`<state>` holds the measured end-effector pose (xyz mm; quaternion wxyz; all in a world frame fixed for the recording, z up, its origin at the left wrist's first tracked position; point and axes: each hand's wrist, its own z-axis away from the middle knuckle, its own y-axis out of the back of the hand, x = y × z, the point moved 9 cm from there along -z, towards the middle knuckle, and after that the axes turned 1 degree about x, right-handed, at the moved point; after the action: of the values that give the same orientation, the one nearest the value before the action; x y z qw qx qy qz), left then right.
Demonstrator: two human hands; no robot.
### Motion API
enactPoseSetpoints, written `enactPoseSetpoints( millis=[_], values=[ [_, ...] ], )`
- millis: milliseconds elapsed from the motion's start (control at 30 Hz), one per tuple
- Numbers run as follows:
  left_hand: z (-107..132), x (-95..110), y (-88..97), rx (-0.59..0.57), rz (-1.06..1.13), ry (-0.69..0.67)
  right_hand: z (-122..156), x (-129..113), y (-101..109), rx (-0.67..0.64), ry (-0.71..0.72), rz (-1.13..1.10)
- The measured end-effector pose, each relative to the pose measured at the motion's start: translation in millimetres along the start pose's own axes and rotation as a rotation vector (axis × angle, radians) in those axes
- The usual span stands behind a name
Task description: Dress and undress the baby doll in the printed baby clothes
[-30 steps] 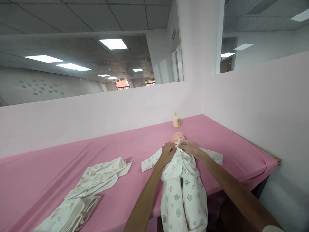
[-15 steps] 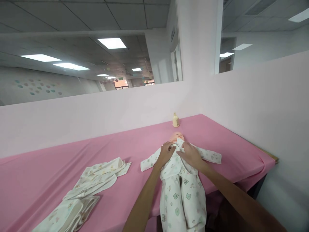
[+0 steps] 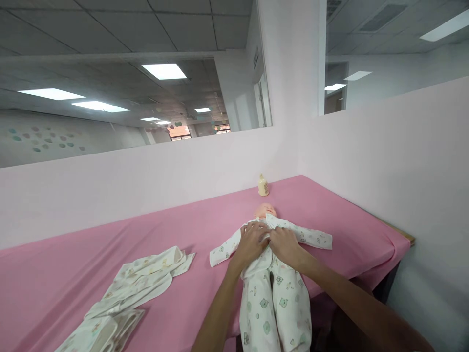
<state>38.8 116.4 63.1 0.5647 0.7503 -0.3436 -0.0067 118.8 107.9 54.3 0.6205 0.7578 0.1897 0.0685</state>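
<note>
A baby doll (image 3: pixel 265 210) lies on its back, its head towards the wall. It wears a white printed baby shirt (image 3: pixel 258 266) with both sleeves spread out, and matching trousers (image 3: pixel 258 308) whose legs hang towards me over the table's front edge. On the chest, my left hand (image 3: pixel 252 243) rests with curled fingers at the shirt's front. Close beside it, my right hand (image 3: pixel 285 245) is closed, fingertips pinching the front of the shirt. The fastening under my fingers is hidden by both hands.
A pink sheet (image 3: pixel 176 215) covers the table. Folded printed baby clothes (image 3: pixel 142 278) lie to the left, with more folded cloth (image 3: pixel 110 332) nearer me. A cream pump bottle (image 3: pixel 263 186) stands behind the doll's head. Walls with windows border the back and right.
Both hands have moved slightly down the shirt front and come together at its middle. My right hand's fingers have closed further. The whole view has shifted a little.
</note>
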Motion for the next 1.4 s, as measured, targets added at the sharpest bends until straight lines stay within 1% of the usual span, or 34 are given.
enactPoseSetpoints(
  millis=[100,233,300,367,433,500,567,600,667,767,833,900,967,1033,1067,1100,1133,1200,1267,1300,1333,1367,1400],
  values=[
    [2,8,-1.3,-0.014,-0.015,-0.007,0,-1,0,0.03,0.001,0.039],
    [3,10,-1.6,-0.019,-0.009,0.0,0,-3,-1,0.083,0.056,0.087],
    [4,9,-1.4,-0.015,-0.003,-0.002,-2,2,-1,0.091,0.048,0.049],
    [6,8,-0.7,-0.005,-0.007,-0.012,-4,14,0,0.099,-0.01,-0.092],
    [8,9,0.3,0.008,-0.019,-0.033,-7,30,-2,0.083,-0.074,-0.346],
    [11,11,2.0,0.031,-0.034,-0.06,-10,40,-7,0.041,-0.083,-0.642],
    [13,14,3.4,0.054,-0.043,-0.086,-13,45,-12,0.002,-0.052,-0.843],
    [15,15,3.8,0.063,-0.04,-0.093,-14,46,-15,-0.011,-0.035,-0.892],
    [16,17,4.5,0.081,-0.006,-0.097,-14,48,-20,-0.025,-0.017,-0.916],
    [18,10,11.0,0.14,0.097,-0.072,-13,50,-23,-0.017,-0.017,-0.899],
    [19,-4,21.8,0.201,0.139,-0.023,-12,54,-23,0.004,-0.034,-0.896],
    [22,-27,37.3,0.257,0.121,0.064,-11,71,-20,0.051,-0.103,-0.912],
    [29,-58,56.7,0.307,0.03,0.187,-7,106,-18,0.14,-0.254,-0.933],
    [41,-92,78.6,0.367,-0.144,0.346,4,155,-19,0.239,-0.454,-0.95],
    [49,-110,88.3,0.388,-0.241,0.438,10,177,-22,0.242,-0.523,-0.948],
    [57,-127,94.3,0.382,-0.314,0.528,16,197,-26,0.239,-0.576,-0.941],
    [64,-144,95.3,0.34,-0.348,0.606,22,214,-31,0.221,-0.621,-0.933],
    [73,-172,85.6,0.207,-0.299,0.709,31,236,-40,0.176,-0.67,-0.906],
    [74,-185,70.8,0.106,-0.175,0.725,36,242,-44,0.174,-0.694,-0.866],
    [71,-186,63.8,0.088,-0.081,0.704,35,239,-42,0.196,-0.69,-0.835],
    [66,-184,57.2,0.078,0.024,0.672,31,230,-38,0.23,-0.663,-0.793],
    [60,-179,50.8,0.069,0.125,0.64,25,217,-31,0.269,-0.616,-0.746],
    [53,-173,44.4,0.057,0.212,0.611,17,197,-22,0.308,-0.531,-0.674]
  ],
)
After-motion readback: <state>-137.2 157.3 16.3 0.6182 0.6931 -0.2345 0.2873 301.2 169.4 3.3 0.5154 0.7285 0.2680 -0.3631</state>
